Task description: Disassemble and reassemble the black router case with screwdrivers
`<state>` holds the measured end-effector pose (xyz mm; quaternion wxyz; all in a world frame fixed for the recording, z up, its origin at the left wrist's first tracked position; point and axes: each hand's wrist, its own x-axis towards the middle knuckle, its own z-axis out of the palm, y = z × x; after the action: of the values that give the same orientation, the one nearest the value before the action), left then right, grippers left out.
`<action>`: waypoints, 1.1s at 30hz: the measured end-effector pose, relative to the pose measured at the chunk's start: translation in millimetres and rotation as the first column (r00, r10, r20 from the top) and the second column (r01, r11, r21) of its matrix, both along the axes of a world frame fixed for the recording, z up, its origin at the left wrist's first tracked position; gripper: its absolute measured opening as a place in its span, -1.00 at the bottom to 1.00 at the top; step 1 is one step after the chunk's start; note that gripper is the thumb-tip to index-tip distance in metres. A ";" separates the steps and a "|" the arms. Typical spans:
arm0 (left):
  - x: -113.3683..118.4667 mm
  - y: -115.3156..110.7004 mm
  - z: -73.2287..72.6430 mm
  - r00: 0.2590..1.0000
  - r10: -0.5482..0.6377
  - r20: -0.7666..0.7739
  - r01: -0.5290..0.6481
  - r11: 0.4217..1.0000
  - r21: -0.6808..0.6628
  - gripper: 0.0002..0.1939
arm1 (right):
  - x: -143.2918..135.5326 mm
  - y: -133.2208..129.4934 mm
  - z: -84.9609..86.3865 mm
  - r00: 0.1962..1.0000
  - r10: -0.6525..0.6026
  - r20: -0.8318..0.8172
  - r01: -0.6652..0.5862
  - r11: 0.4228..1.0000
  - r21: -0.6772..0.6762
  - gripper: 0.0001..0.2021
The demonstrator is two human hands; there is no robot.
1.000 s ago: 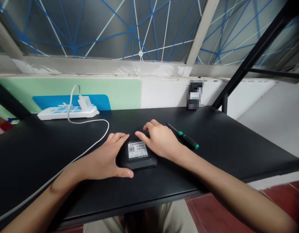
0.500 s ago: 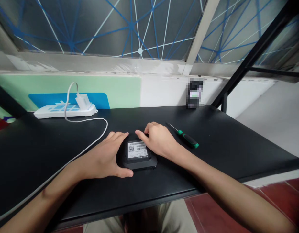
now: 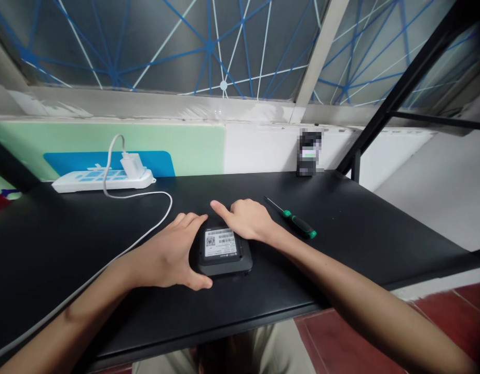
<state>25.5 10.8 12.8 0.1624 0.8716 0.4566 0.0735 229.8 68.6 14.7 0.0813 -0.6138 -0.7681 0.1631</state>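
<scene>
A black square electronic device (image 3: 226,267) lies on the table, with a white printed label (image 3: 220,244) carrying a QR code and barcodes on its upper face. My left hand (image 3: 168,254) spans its left side, the thumb at the near corner and the fingers at the far edge, gripping it. At the far right corner, my right hand (image 3: 250,218) rests on the device with fingers curled down and the thumb stretched out to the left. The undersides of the right fingers are hidden. Just right of that hand lies a screwdriver (image 3: 300,224) with a green and black handle.
A white power strip (image 3: 103,180) with a plugged-in charger (image 3: 132,165) stands at the back left. Its white cable (image 3: 146,234) runs past my left forearm. A pixelated upright object (image 3: 309,152) leans on the back wall. The black table's (image 3: 380,234) frame rises at the right.
My right hand has shifted slightly, its thumb now stretched farther up and left, its wrist a little higher. My left hand keeps nearly the same hold. The view has moved slightly.
</scene>
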 end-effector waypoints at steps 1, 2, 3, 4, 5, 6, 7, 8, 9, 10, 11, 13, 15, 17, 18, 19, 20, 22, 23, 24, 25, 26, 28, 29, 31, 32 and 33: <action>-0.1 0.0 -0.2 1.000 0.000 0.001 0.000 1.000 0.000 -0.02 | 0.1 0.2 0.4 1.000 -0.009 -0.008 0.009 1.000 -0.009 -0.06; -0.1 0.0 -0.5 1.000 0.000 0.003 0.000 1.000 0.002 -0.02 | 0.3 0.2 0.7 1.000 -0.020 -0.018 0.019 1.000 -0.017 -0.07; -0.1 0.1 -0.7 1.000 0.000 0.009 0.000 1.000 0.009 -0.01 | 0.4 0.2 0.9 0.999 -0.030 -0.029 0.030 0.999 -0.022 -0.08; 0.0 0.1 -0.9 1.000 -0.002 0.016 0.002 1.000 0.017 0.01 | 0.6 0.2 0.8 0.998 -0.040 -0.041 0.039 0.999 -0.025 -0.10; 0.2 0.2 -1.0 1.000 -0.007 0.021 0.006 1.000 0.024 0.01 | 0.9 0.3 0.5 0.997 -0.049 -0.053 0.048 0.999 -0.025 -0.12; 0.6 0.1 -1.0 1.000 -0.010 0.025 0.009 1.000 0.028 -0.01 | 1.3 0.4 -0.2 0.996 -0.054 -0.066 0.053 0.998 -0.020 -0.14; 1.2 -0.1 -0.8 1.000 -0.009 0.027 0.008 1.000 0.030 -0.04 | 1.8 0.5 -1.1 0.995 -0.055 -0.078 0.054 0.998 -0.011 -0.16; 1.9 -0.4 -0.5 1.000 -0.001 0.029 0.001 1.000 0.029 -0.07 | 2.5 0.7 -2.3 0.995 -0.051 -0.091 0.051 0.999 0.001 -0.18; 2.7 -1.0 -0.2 0.999 0.013 0.033 -0.014 1.000 0.023 -0.09 | 3.3 0.8 -3.6 0.994 -0.043 -0.104 0.045 0.999 0.013 -0.21; 3.4 -1.7 0.1 0.999 0.034 0.040 -0.035 0.999 0.014 -0.09 | 4.3 0.9 -5.1 0.992 -0.032 -0.118 0.036 0.999 0.027 -0.23; 4.0 -2.4 0.3 0.997 0.059 0.049 -0.059 0.998 0.000 -0.07 | 5.4 0.9 -6.5 0.991 -0.016 -0.135 0.022 0.999 0.042 -0.25; 4.6 -4.1 -0.1 0.992 0.104 0.067 -0.102 0.994 -0.035 0.02 | 7.9 0.4 -9.1 0.985 0.024 -0.169 -0.010 0.997 0.080 -0.28; 4.2 -5.4 -1.5 0.989 0.122 0.081 -0.118 0.992 -0.052 0.09 | 10.5 -1.0 -10.8 0.977 0.066 -0.201 -0.041 0.991 0.128 -0.31; 3.0 -6.3 -3.3 0.988 0.125 0.095 -0.120 0.991 -0.056 0.13 | 13.2 -2.9 -11.6 0.966 0.105 -0.236 -0.063 0.982 0.178 -0.36; 2.2 -6.6 -4.1 0.985 0.134 0.104 -0.128 0.990 -0.063 0.14 | 14.7 -4.1 -11.6 0.958 0.131 -0.254 -0.080 0.976 0.201 -0.40; 1.5 -6.9 -4.8 0.983 0.144 0.113 -0.136 0.988 -0.077 0.15 | 16.3 -5.2 -11.5 0.948 0.165 -0.272 -0.106 0.970 0.220 -0.44; 0.8 -7.1 -5.3 0.980 0.156 0.124 -0.146 0.985 -0.089 0.16 | 18.0 -6.4 -11.2 0.936 0.204 -0.287 -0.137 0.962 0.235 -0.48; -0.3 -7.3 -5.7 0.975 0.173 0.139 -0.160 0.982 -0.097 0.16 | 21.8 -8.6 -10.0 0.909 0.282 -0.307 -0.206 0.944 0.257 -0.52; -0.8 -7.3 -5.6 0.973 0.177 0.147 -0.165 0.982 -0.089 0.15 | 23.9 -9.7 -9.1 0.897 0.316 -0.309 -0.236 0.933 0.270 -0.54; -1.5 -7.1 -5.4 0.971 0.180 0.157 -0.170 0.983 -0.076 0.14 | 26.2 -10.8 -8.1 0.887 0.346 -0.306 -0.264 0.923 0.279 -0.55; -2.3 -6.9 -5.2 0.969 0.180 0.171 -0.172 0.983 -0.059 0.12 | 28.7 -11.9 -7.0 0.879 0.373 -0.298 -0.291 0.913 0.285 -0.55; -3.4 -6.6 -5.0 0.967 0.177 0.184 -0.172 0.984 -0.044 0.10 | 31.3 -13.0 -5.9 0.871 0.400 -0.286 -0.322 0.903 0.283 -0.53; -6.3 -5.8 -4.5 0.966 0.163 0.202 -0.159 0.987 -0.036 0.05 | 37.1 -14.8 -3.9 0.850 0.457 -0.264 -0.396 0.883 0.253 -0.44; -7.9 -5.4 -4.2 0.967 0.154 0.201 -0.149 0.988 -0.041 0.02 | 40.1 -15.6 -3.2 0.837 0.485 -0.253 -0.431 0.870 0.240 -0.39; -10.9 -4.7 -3.6 0.972 0.139 0.187 -0.132 0.990 -0.048 -0.03 | 46.4 -17.1 -2.3 0.804 0.551 -0.224 -0.507 0.832 0.226 -0.25; -12.1 -4.4 -3.2 0.975 0.131 0.181 -0.125 0.991 -0.044 -0.04 | 49.5 -17.9 -2.1 0.784 0.584 -0.210 -0.543 0.809 0.223 -0.18; -13.0 -4.1 -2.9 0.977 0.122 0.176 -0.117 0.992 -0.038 -0.05 | 52.5 -18.9 -2.0 0.765 0.613 -0.196 -0.576 0.788 0.219 -0.10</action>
<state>12.5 6.7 9.9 0.2095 0.8303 0.4929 0.1544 282.3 49.7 12.6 0.1684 -0.3041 -0.9156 0.2018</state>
